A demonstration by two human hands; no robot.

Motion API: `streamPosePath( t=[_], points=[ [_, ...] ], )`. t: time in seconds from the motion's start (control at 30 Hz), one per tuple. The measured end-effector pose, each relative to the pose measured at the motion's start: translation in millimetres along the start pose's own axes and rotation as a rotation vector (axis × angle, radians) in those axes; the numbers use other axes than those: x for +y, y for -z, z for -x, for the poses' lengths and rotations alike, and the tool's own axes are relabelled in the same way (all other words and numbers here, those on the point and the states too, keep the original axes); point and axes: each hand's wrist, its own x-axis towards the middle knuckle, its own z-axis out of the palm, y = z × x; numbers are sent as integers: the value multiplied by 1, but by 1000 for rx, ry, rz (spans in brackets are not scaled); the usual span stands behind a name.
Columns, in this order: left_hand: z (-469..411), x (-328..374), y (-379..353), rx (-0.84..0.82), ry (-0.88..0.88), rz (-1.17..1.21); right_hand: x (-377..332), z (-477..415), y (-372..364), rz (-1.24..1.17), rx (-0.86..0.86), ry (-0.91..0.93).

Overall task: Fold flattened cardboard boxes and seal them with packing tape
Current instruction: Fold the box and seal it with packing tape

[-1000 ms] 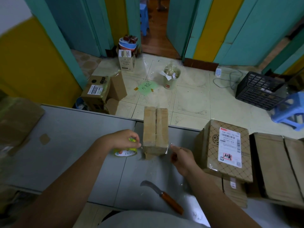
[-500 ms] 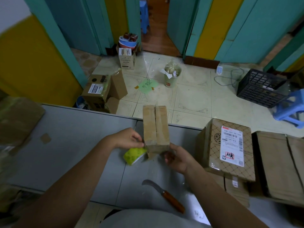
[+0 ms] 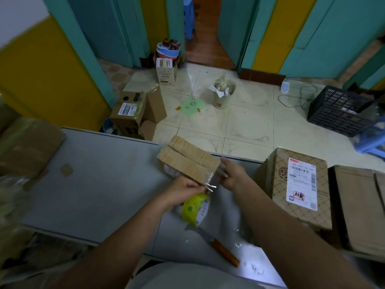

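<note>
Left hand [image 3: 183, 189] pinches tape [image 3: 195, 207]; probably at box [image 3: 187, 157] edge

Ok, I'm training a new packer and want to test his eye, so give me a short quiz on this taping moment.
1. True or false: the knife lies on the table, held by neither hand.
2. Which hand holds the tape roll? A: left. B: right.
3. Fill in: the right hand grips the ___.
Key: 1 true; 2 A, the left hand; 3 small box.
</note>
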Motion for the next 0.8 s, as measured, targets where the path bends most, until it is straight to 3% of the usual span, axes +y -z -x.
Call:
streamPosePath(
  t=[0.13,0.23,0.3,0.63,0.8],
  points=[
    [-2,4,-4,73,-3,6,4,8,-2,306,40,410],
    [-1,6,-4,101,-3,-21,14,11,9,727,-81,782],
    [0,7,-6,122,-6,-56,18,6,15,919,-125,889],
    [41,-7,-14,278,-168,41,14,10,8,1028,-158,861],
    [43,1,-10,177,-173,29,13,7,10,983,-176,871]
  ],
)
